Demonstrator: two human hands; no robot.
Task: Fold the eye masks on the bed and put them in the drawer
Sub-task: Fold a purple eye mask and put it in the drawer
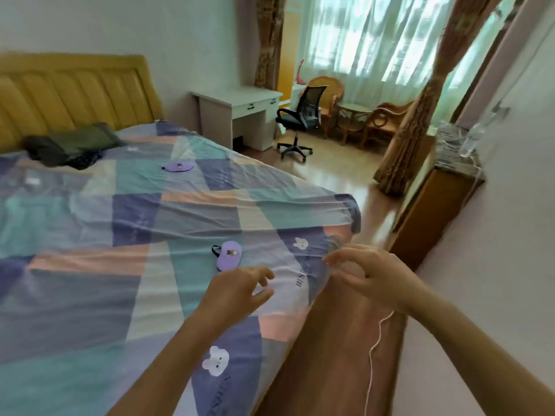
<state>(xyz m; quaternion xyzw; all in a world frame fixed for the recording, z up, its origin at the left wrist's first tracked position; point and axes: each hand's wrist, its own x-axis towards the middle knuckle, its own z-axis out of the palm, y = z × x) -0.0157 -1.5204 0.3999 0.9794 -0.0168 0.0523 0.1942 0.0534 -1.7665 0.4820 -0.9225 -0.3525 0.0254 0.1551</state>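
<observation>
Evidently the fingers of the left hand (240, 288) are spread and loosely curled, with nothing between them; they hover just over the sheet near the foot edge of the bed (90, 223), and it is hard to tell if the tips touch the cloth. The fingers of the right hand (365, 276) are also apart and a little bent, empty, and they hang past the foot edge, close to the corner of the bed, over the floor. Just beyond the left fingertips lies the near eye mask (228, 255), purple, flat on the sheet close to the foot edge, with its dark strap showing at its left side; the hand is near it but not on it. A second eye mask (179, 166) lies well apart, toward the middle of the bed and nearer the headboard side, also flat and unfolded as far as one can see. Judging from this, the step in hand is the reach for the first mask, so the task looks to be at its very start. The next move calls for bringing both hands over the near mask, taking its two ends and laying one half on the other, with the strap tucked in. The white desk (240, 111) beyond the far corner of the bed has drawers, which seem shut; which drawer is meant, the view does not say.
</observation>
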